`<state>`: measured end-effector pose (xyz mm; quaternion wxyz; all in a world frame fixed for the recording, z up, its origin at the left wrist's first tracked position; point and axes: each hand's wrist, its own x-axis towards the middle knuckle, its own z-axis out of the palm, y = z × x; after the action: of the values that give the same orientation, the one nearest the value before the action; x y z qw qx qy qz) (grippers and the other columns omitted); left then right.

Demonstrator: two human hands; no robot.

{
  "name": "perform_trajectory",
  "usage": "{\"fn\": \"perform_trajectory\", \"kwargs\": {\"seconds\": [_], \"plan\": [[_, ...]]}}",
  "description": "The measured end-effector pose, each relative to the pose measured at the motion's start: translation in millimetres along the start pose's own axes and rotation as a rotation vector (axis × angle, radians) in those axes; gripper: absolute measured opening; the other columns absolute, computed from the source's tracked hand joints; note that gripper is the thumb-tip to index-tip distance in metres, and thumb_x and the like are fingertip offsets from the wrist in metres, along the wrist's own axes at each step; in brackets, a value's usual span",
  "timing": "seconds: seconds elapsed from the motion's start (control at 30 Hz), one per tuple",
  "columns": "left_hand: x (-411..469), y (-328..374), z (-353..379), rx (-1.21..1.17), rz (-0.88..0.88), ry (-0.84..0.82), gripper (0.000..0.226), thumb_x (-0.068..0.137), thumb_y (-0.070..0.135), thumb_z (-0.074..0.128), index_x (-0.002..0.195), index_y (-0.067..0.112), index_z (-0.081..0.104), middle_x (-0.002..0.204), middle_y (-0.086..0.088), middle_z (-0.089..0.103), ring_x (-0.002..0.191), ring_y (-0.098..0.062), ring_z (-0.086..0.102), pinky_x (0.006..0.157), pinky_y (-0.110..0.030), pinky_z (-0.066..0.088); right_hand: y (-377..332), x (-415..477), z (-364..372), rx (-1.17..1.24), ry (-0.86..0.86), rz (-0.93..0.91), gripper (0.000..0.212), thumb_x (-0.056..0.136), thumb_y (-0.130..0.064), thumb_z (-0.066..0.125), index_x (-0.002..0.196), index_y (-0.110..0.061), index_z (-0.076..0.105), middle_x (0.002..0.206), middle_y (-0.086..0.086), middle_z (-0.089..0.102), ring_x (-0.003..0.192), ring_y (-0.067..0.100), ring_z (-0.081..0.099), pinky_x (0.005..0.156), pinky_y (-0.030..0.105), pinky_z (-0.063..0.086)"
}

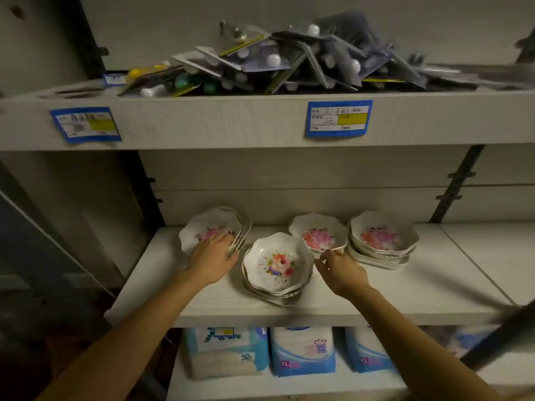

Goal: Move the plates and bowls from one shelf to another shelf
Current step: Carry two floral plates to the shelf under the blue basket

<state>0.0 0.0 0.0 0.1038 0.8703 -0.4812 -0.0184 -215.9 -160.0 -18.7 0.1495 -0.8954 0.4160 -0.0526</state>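
Note:
Several white flower-printed bowls stand on the middle shelf point(405, 296). A tilted stack of bowls point(212, 227) leans at the back left, and my left hand point(212, 256) lies flat on its front rim. A second stack point(278, 267) sits at the front centre between my hands. My right hand point(338, 269) hovers just right of it, thumb and forefinger pinched near the rim of a single bowl point(318, 234) behind. A taller stack point(382, 238) stands at the right.
The upper shelf point(260, 123) carries a heap of blister-packed small goods point(289, 65) and two blue price labels on its front edge. The lower shelf holds blue and white soft packs point(302, 350). Dark metal uprights run along both sides.

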Motion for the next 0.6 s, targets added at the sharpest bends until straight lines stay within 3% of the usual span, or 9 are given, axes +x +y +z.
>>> {"fn": "perform_trajectory", "kwargs": {"seconds": [0.1,0.17,0.23,0.3,0.37,0.5,0.6], "plan": [[5.3,-9.4,0.2,-0.047,-0.038,0.039,0.037,0.091,0.033,0.047,0.121,0.013,0.054,0.124,-0.009,0.059,0.110,-0.024,0.056,0.090,-0.035,0.044,-6.4,9.1,5.0,-0.048,-0.089,0.091,0.049,0.094,-0.052,0.030,0.121,-0.016,0.050,0.120,0.008,0.061,0.103,0.027,0.060,0.078,0.036,0.048],[4.7,-13.1,-0.9,-0.070,-0.077,0.012,0.028,0.090,0.034,0.048,0.103,0.013,0.062,0.088,-0.006,0.068,0.079,-0.022,0.059,0.070,-0.030,0.044,-12.2,16.0,8.1,-0.044,-0.144,0.118,0.051,0.094,-0.052,0.030,0.120,-0.013,0.049,0.116,0.010,0.062,0.101,0.027,0.061,0.080,0.037,0.050],[2.3,-18.1,0.5,-0.093,-0.097,0.001,0.028,0.090,0.033,0.048,0.088,0.012,0.066,0.061,0.002,0.057,0.066,-0.021,0.057,0.063,-0.030,0.043,-17.3,22.7,9.9,-0.065,-0.155,0.137,0.049,0.093,-0.051,0.033,0.115,-0.012,0.053,0.105,0.008,0.064,0.094,0.024,0.062,0.075,0.034,0.048],[-1.0,-26.1,2.2,-0.116,-0.113,0.010,0.028,0.089,0.028,0.048,0.078,0.008,0.065,0.060,-0.002,0.056,0.065,-0.024,0.059,0.059,-0.031,0.043,-21.3,28.6,10.0,-0.112,-0.155,0.157,0.044,0.092,-0.048,0.038,0.107,-0.012,0.058,0.090,0.005,0.061,0.086,0.021,0.061,0.073,0.030,0.048],[-4.1,-35.6,4.4,-0.129,-0.130,-0.002,0.028,0.087,0.024,0.048,0.069,0.005,0.058,0.059,-0.005,0.052,0.060,-0.024,0.053,0.050,-0.027,0.033,-24.1,34.0,9.3,-0.145,-0.166,0.185,0.036,0.092,-0.043,0.042,0.096,-0.012,0.060,0.084,0.003,0.057,0.083,0.019,0.060,0.073,0.028,0.047],[-7.8,-51.7,6.3,-0.162,-0.189,-0.012,0.039,0.088,0.023,0.050,0.053,0.015,0.036,0.052,-0.001,0.042,0.054,-0.018,0.042,0.047,-0.026,0.025,-29.3,42.3,3.3,-0.209,-0.192,0.199,0.024,0.091,-0.031,0.046,0.094,-0.011,0.060,0.085,0.003,0.055,0.079,0.018,0.053,0.071,0.025,0.041],[-9.9,-60.6,11.3,-0.220,-0.286,0.011,0.039,0.089,0.026,0.051,0.054,0.012,0.039,0.052,-0.003,0.044,0.052,-0.018,0.042,0.047,-0.026,0.026,-32.2,49.3,-7.9,-0.127,-0.221,0.174,0.021,0.092,-0.027,0.045,0.081,-0.011,0.053,0.087,0.006,0.056,0.079,0.019,0.051,0.072,0.028,0.040]]}}
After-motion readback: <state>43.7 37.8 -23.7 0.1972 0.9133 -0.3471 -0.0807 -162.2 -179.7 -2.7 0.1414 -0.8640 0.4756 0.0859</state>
